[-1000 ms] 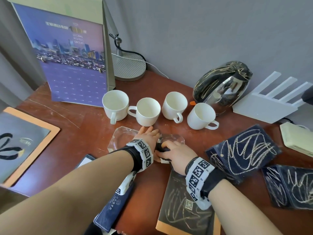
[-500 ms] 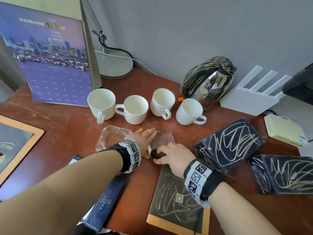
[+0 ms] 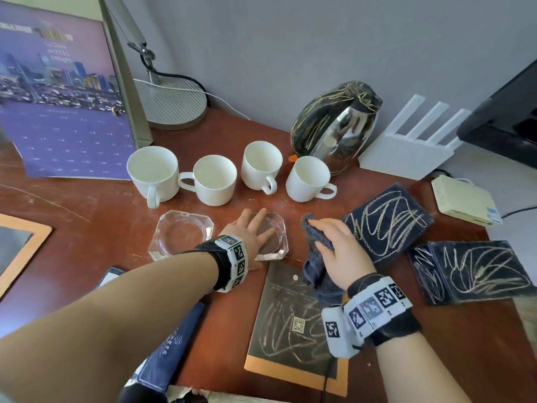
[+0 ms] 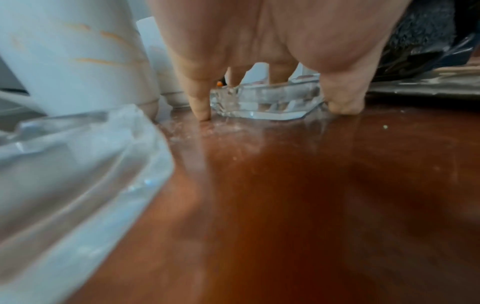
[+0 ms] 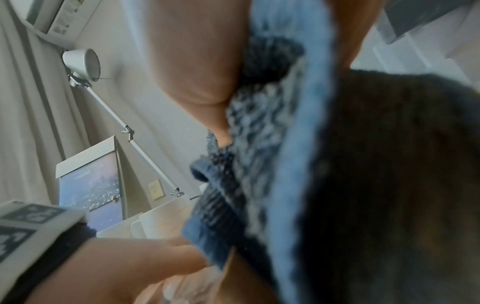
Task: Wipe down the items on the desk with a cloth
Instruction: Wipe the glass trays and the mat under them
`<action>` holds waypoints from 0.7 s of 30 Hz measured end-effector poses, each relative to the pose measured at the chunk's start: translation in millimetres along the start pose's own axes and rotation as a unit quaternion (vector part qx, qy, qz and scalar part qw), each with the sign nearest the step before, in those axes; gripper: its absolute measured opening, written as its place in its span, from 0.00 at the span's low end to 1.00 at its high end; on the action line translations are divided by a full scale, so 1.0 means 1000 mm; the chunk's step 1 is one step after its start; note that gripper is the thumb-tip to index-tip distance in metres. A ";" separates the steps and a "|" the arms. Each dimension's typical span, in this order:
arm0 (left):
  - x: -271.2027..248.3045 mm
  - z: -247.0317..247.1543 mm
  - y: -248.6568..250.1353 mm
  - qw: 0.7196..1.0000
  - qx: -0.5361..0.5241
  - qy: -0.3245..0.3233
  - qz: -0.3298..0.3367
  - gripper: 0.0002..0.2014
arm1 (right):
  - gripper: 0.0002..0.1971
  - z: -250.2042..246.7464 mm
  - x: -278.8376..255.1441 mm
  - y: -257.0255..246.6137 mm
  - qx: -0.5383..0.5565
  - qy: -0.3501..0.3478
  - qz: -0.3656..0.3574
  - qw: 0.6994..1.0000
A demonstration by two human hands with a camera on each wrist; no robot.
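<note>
Left hand [image 3: 252, 231] spread flat over octagonal clear glass ashtray [image 3: 276, 248] on glossy reddish bench [image 3: 110, 228]; right hand [image 3: 338, 248] pinching nubby blue cloth [image 3: 315, 257].

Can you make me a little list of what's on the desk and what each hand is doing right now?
cups: four white cups in a row
ashtrays: two glass ones; left ashtray untouched
left hand: fingers spread over the right ashtray, tips touching the desk
right hand: grip on a dark blue cloth, lifted beside the ashtray
kettle: behind the cups
</note>
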State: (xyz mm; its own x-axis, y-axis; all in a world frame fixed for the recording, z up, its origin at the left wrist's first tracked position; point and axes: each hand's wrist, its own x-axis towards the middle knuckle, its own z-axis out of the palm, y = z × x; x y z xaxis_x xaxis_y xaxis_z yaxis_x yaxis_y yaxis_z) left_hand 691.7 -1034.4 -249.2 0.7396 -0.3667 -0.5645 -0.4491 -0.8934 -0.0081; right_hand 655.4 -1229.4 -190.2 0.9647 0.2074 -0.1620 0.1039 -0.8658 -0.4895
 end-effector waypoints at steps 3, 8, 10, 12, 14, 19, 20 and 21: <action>-0.006 -0.010 -0.002 0.999 -0.029 -0.017 0.009 0.33 | 0.22 0.001 -0.008 0.001 0.023 0.025 0.037 0.999; -0.031 -0.031 -0.011 0.934 -0.350 0.059 0.049 0.23 | 0.20 0.000 -0.015 -0.002 0.047 0.064 0.049 0.996; -0.044 -0.038 -0.019 0.869 -0.491 0.059 0.021 0.19 | 0.20 -0.002 -0.016 -0.007 0.051 0.089 0.030 0.994; -0.055 -0.042 -0.026 0.815 -0.575 0.075 -0.017 0.17 | 0.19 -0.007 -0.013 -0.016 0.063 0.120 0.014 0.991; -0.063 -0.048 -0.032 0.778 -0.621 0.092 -0.021 0.19 | 0.19 -0.013 -0.007 -0.029 0.064 0.153 -0.010 0.986; -0.068 -0.052 -0.049 0.584 -0.806 0.080 -0.055 0.36 | 0.23 -0.021 0.011 -0.080 0.011 0.132 -0.072 0.989; -0.064 -0.049 -0.054 0.555 -0.826 0.080 -0.052 0.36 | 0.25 -0.020 0.014 -0.090 -0.028 0.121 -0.076 0.989; -0.066 -0.049 -0.058 0.537 -0.839 0.081 -0.040 0.35 | 0.26 -0.019 0.016 -0.098 -0.064 0.113 -0.082 0.988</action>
State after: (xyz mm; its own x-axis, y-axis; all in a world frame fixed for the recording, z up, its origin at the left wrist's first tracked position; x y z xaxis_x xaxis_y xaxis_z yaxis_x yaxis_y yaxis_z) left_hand 693.7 -971.5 -171.1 0.8179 -0.2060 -0.5372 0.5702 0.1658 0.8046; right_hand 665.8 -1150.3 -128.6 0.9601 0.2559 0.1130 0.2797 -0.8821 -0.3789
